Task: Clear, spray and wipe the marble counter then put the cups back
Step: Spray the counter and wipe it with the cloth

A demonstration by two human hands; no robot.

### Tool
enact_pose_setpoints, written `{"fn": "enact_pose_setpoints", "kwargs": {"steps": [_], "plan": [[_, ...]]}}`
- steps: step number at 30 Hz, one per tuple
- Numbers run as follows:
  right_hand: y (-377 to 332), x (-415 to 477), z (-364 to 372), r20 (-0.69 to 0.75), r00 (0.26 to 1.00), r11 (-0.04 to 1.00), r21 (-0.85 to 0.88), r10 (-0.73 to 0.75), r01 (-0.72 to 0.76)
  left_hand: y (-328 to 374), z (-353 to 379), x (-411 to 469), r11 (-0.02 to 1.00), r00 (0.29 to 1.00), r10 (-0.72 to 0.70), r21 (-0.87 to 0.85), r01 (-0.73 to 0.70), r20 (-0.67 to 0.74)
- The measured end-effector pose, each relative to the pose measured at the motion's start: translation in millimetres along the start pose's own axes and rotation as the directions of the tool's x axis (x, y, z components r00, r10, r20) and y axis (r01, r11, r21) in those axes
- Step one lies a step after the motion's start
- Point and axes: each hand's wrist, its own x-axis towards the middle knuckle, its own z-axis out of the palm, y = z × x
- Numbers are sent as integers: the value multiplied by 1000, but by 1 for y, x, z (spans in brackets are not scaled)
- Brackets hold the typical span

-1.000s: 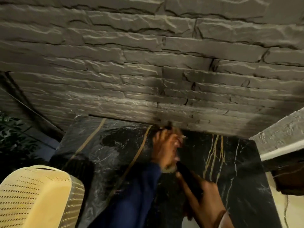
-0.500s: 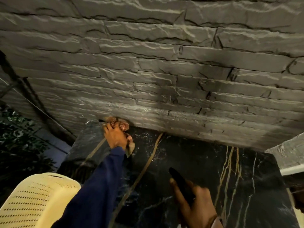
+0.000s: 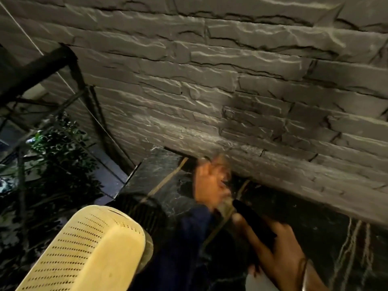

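Observation:
The black marble counter [image 3: 168, 177] with gold veins runs along a grey stone wall. My left hand [image 3: 210, 183], in a blue sleeve, is blurred with motion near the counter's back edge by the wall and is pressed on a small pale cloth [image 3: 225, 205] that shows under the palm. My right hand [image 3: 279, 261] sits lower right over the counter, shut on a slim black object [image 3: 252, 219] that points up and left; I cannot tell what it is. No cups are in view.
A cream perforated plastic basket [image 3: 84, 253] fills the lower left, close to me. The grey stone wall [image 3: 231, 91] rises right behind the counter. Dark metal railing [image 3: 42, 68] and a leafy plant [image 3: 58, 148] lie beyond the counter's left end.
My left hand has swept the cloth from the counter's far left corner back to the right along the wall. The view has swung left. My right hand keeps hold of the black object.

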Motion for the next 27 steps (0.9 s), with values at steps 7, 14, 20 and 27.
{"fn": "enact_pose_setpoints", "kwargs": {"steps": [7, 14, 20, 27], "plan": [[-13, 38, 28, 47, 999, 1000, 1, -22, 22, -120, -10, 42, 758, 724, -603, 43, 651, -335], [-13, 62, 43, 61, 994, 996, -8, -87, 88, -42, 13, 16, 945, 885, -323, -70, 318, -335], [-21, 81, 54, 103, 988, 992, -50, -113, 118, -74, 51, 31, 993, 996, -14, 118, 25, -91], [-21, 82, 58, 77, 981, 980, -73, -180, 185, -131, -5, 81, 767, 739, -578, 78, 637, -346]]}}
